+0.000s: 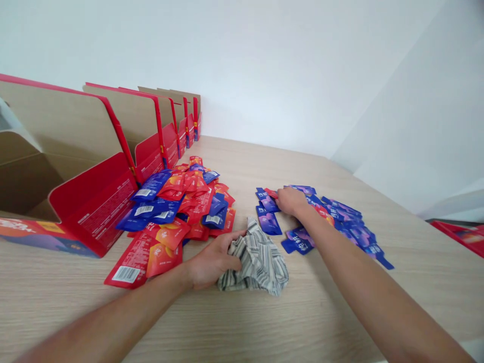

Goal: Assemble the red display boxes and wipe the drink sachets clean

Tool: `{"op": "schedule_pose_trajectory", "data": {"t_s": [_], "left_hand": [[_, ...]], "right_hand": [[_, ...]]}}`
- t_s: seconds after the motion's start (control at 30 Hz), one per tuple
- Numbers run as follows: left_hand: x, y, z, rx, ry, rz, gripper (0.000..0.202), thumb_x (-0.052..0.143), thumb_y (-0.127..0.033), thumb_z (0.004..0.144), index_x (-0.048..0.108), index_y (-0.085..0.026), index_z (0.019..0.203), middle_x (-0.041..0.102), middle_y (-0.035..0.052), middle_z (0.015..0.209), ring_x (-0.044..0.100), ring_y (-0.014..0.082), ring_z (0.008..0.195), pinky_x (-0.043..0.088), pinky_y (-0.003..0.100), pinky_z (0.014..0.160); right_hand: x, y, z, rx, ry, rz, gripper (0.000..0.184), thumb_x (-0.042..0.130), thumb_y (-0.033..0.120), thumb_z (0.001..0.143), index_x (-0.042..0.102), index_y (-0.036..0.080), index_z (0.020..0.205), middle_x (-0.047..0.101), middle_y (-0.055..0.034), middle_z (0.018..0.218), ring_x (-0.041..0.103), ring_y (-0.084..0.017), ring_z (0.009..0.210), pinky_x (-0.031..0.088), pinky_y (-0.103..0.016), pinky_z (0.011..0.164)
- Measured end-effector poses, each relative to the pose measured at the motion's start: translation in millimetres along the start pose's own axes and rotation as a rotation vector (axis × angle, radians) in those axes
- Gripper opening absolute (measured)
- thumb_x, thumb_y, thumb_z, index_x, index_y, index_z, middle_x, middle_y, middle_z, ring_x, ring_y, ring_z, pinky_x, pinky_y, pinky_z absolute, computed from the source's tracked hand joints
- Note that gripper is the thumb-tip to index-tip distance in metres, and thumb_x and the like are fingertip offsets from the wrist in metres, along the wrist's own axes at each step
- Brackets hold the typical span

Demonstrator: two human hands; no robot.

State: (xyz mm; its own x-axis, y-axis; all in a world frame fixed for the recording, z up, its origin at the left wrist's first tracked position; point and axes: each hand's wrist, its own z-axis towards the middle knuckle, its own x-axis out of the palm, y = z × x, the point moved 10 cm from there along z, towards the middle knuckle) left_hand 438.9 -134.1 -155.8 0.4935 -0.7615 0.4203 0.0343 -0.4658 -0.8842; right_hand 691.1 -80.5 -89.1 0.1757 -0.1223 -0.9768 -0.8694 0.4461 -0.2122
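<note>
My left hand (212, 260) is closed on a crumpled striped grey-and-white cloth (257, 262) lying on the light wooden table (264, 322). My right hand (290, 201) reaches forward onto a spread of blue and purple sachets (340, 217); its fingers curl over the near ones beside a red sachet, and what they grip is hidden. A heap of red and blue sachets (181, 201) lies just left of the cloth, next to my left hand.
Open red-and-brown cardboard boxes (86, 201) stand in a row along the left, flaps up, reaching back to the white wall. Another red box (461, 234) shows at the right table edge.
</note>
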Motion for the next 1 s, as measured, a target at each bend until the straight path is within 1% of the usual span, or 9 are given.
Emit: {"op": "schedule_pose_trajectory", "data": {"t_s": [0.1, 0.2, 0.37, 0.47, 0.6, 0.7, 0.77, 0.93, 1.0], "left_hand": [[-1.0, 2.4, -0.5, -0.019, 0.002, -0.009, 0.083, 0.068, -0.003, 0.053, 0.064, -0.019, 0.134, 0.076, 0.002, 0.103, 0.067, 0.0222, 0.104, 0.048, 0.032, 0.093], [-1.6, 3.5, -0.7, -0.026, 0.007, -0.014, 0.083, 0.069, -0.003, 0.054, 0.063, -0.02, 0.135, 0.076, 0.0027, 0.104, 0.067, 0.0228, 0.104, 0.048, 0.033, 0.093], [-4.0, 5.5, -0.8, -0.043, -0.01, -0.012, 0.09, 0.07, -0.003, 0.054, 0.057, -0.018, 0.142, 0.076, 0.004, 0.107, 0.067, 0.0231, 0.106, 0.049, 0.033, 0.093], [-2.6, 6.6, -1.0, -0.052, 0.003, -0.003, 0.092, 0.07, -0.004, 0.054, 0.055, -0.018, 0.143, 0.076, 0.0039, 0.108, 0.068, 0.0226, 0.103, 0.05, 0.034, 0.093], [-6.0, 7.1, -1.5, -0.047, -0.029, 0.032, 0.093, 0.071, -0.005, 0.055, 0.053, -0.018, 0.145, 0.076, 0.0046, 0.112, 0.067, 0.0228, 0.105, 0.05, 0.033, 0.092], [-4.8, 7.7, -1.3, -0.043, -0.008, 0.021, 0.094, 0.07, -0.005, 0.055, 0.052, -0.018, 0.146, 0.075, 0.0052, 0.114, 0.066, 0.0245, 0.111, 0.049, 0.033, 0.093], [-4.3, 7.6, -0.7, -0.042, 0.004, 0.017, 0.095, 0.07, -0.005, 0.054, 0.051, -0.017, 0.146, 0.075, 0.006, 0.115, 0.065, 0.0252, 0.114, 0.049, 0.033, 0.093], [-7.7, 8.4, 0.3, -0.058, -0.027, 0.026, 0.096, 0.071, -0.007, 0.053, 0.05, -0.015, 0.146, 0.075, 0.0068, 0.116, 0.067, 0.0233, 0.109, 0.049, 0.033, 0.093], [-7.3, 8.9, -0.2, -0.066, -0.028, 0.026, 0.096, 0.071, -0.007, 0.054, 0.049, -0.015, 0.147, 0.075, 0.0068, 0.115, 0.067, 0.023, 0.107, 0.049, 0.033, 0.093]], "right_hand": [[-1.4, 2.9, -4.6, -0.011, -0.043, -0.024, 0.046, 0.04, 0.035, 0.106, 0.076, 0.006, 0.111, 0.072, -0.0267, 0.12, 0.069, -0.031, 0.116, 0.049, -0.036, 0.094], [-17.7, -0.6, -12.6, 0.006, -0.12, -0.032, 0.051, 0.039, 0.042, 0.106, 0.074, 0.006, 0.114, 0.072, -0.0273, 0.116, 0.069, -0.034, 0.114, 0.05, -0.038, 0.093], [-45.8, -22.4, -22.4, 0.098, -0.227, -0.036, 0.046, 0.031, 0.03, 0.106, 0.068, 0.008, 0.122, 0.07, -0.0263, 0.121, 0.068, -0.036, 0.114, 0.051, -0.04, 0.09], [-38.7, -24.8, -18.7, 0.089, -0.18, -0.026, 0.047, 0.035, 0.039, 0.106, 0.073, 0.012, 0.113, 0.073, -0.0232, 0.116, 0.07, -0.035, 0.109, 0.053, -0.039, 0.087], [-9.9, -17.4, -11.6, 0.055, -0.086, -0.008, 0.055, 0.043, 0.054, 0.102, 0.076, 0.011, 0.109, 0.075, -0.0242, 0.111, 0.073, -0.033, 0.105, 0.053, -0.038, 0.087], [2.8, -15.8, -8.8, 0.061, -0.075, 0.006, 0.056, 0.038, 0.047, 0.105, 0.077, 0.007, 0.106, 0.075, -0.0273, 0.109, 0.073, -0.034, 0.106, 0.052, -0.04, 0.089], [1.1, -17.3, -8.7, 0.066, -0.094, 0.023, 0.048, 0.041, 0.038, 0.105, 0.077, 0.006, 0.104, 0.075, -0.0283, 0.108, 0.072, -0.035, 0.108, 0.051, -0.04, 0.091], [-34.1, -30.5, -28.8, 0.13, -0.238, 0.127, 0.04, 0.041, 0.026, 0.102, 0.072, 0.003, 0.114, 0.073, -0.0301, 0.11, 0.071, -0.037, 0.108, 0.05, -0.04, 0.088], [-43.8, -31.3, -49.3, 0.136, -0.288, 0.189, 0.043, 0.034, 0.027, 0.104, 0.071, 0.006, 0.112, 0.075, -0.0247, 0.108, 0.072, -0.032, 0.102, 0.05, -0.035, 0.083]]}}
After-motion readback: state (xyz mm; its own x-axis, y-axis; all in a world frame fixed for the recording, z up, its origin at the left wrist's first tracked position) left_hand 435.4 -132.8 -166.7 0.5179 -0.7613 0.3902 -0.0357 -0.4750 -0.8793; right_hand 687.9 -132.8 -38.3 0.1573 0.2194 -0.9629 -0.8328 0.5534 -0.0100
